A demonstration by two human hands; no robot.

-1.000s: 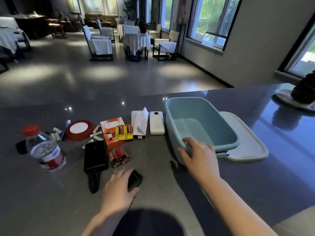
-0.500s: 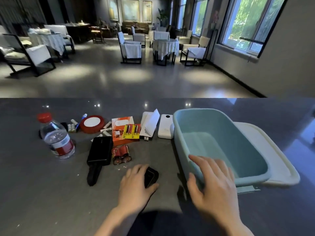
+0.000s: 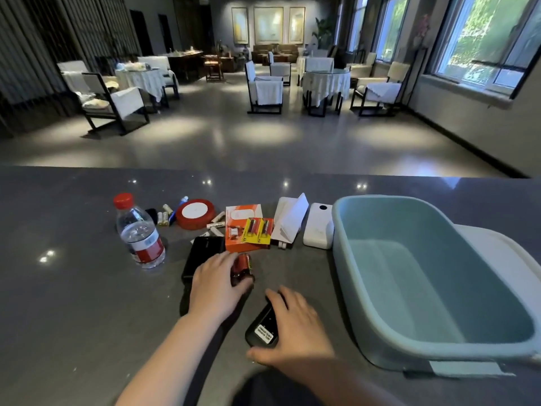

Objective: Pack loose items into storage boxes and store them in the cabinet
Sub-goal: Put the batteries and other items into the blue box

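An empty light-blue storage box (image 3: 339, 230) stands on the right of the grey counter, with its white lid (image 3: 503, 253) lying behind it. My left hand (image 3: 215, 288) curls over a pair of red batteries (image 3: 242, 266) in front of the orange box (image 3: 243, 213). My right hand (image 3: 297, 326) grips a small black device (image 3: 263, 328) with a white label, thumb at its near end, just left of the storage box.
Loose items lie in a row: a water bottle (image 3: 140, 232), a red tape roll (image 3: 194, 215), an AA battery pack (image 3: 257, 232), folded white paper (image 3: 289, 219), a white power bank (image 3: 319, 227), a black power bank (image 3: 202, 253) and small white batteries (image 3: 216, 221).
My left hand left the small black device and moved forward onto the red batteries. My right hand came off the storage box rim and took the black device.
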